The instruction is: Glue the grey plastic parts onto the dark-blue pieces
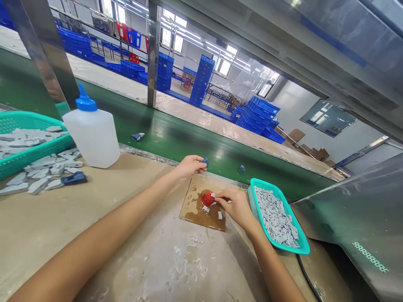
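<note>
My left hand (190, 166) is closed on a small dark blue plastic part (205, 162) over the near edge of the green belt. Lower and to the right, my right hand (234, 204) pinches a small light grey piece (213, 195) against a red, dome-like item (207, 199). That red item rests on a wet brown board (197, 214). Beside it lie a loose grey piece (206, 209) and another grey piece (220, 215). The fingertips partly hide the pinched piece.
A green conveyor belt (166, 134) runs behind the worktable, carrying a blue-grey part (137, 136) and a smaller one (242, 169). On the right stands a turquoise basket (304, 247) of grey pieces. A white bottle (94, 138), another basket (59, 144) and a dark blue part (74, 178) are left.
</note>
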A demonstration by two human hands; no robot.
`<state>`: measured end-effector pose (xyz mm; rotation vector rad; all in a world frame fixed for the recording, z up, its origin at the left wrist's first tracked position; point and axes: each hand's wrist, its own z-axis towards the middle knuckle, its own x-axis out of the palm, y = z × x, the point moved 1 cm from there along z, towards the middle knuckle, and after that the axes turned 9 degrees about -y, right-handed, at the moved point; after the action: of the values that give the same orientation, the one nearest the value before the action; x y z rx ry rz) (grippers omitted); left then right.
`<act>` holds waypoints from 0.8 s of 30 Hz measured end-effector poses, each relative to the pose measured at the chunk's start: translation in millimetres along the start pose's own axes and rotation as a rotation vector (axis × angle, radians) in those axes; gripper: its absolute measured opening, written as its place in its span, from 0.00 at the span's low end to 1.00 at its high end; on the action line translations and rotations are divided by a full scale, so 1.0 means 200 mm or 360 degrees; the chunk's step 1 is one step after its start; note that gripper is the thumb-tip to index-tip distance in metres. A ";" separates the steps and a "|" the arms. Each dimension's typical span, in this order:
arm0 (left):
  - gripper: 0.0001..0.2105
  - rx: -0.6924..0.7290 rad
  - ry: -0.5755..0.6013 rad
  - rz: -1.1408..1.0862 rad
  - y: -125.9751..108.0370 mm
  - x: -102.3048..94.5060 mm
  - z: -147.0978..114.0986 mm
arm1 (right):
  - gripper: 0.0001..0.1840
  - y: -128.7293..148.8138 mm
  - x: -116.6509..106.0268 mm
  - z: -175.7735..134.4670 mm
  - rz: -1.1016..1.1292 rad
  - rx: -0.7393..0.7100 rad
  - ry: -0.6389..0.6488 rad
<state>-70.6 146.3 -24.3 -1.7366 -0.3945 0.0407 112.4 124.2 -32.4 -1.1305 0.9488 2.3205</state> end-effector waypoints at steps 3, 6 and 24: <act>0.08 0.0127 0.0033 0.0119 0.01 -0.01 0.01 | 0.09 0.01 0.00 0.00 -0.0035 -0.0047 0.0023; 0.10 0.0348 0.0094 0.0276 0.02 -0.01 0.02 | 0.09 0.02 -0.01 0.00 -0.0035 -0.0094 -0.0044; 0.11 0.0600 0.0441 0.0702 -0.05 0.03 -0.09 | 0.05 0.09 -0.12 0.01 0.0399 0.0081 -0.0505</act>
<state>-63.3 133.5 -9.1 -1.4002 0.1958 0.1780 114.3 112.1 -5.7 -0.6241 1.0678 2.5545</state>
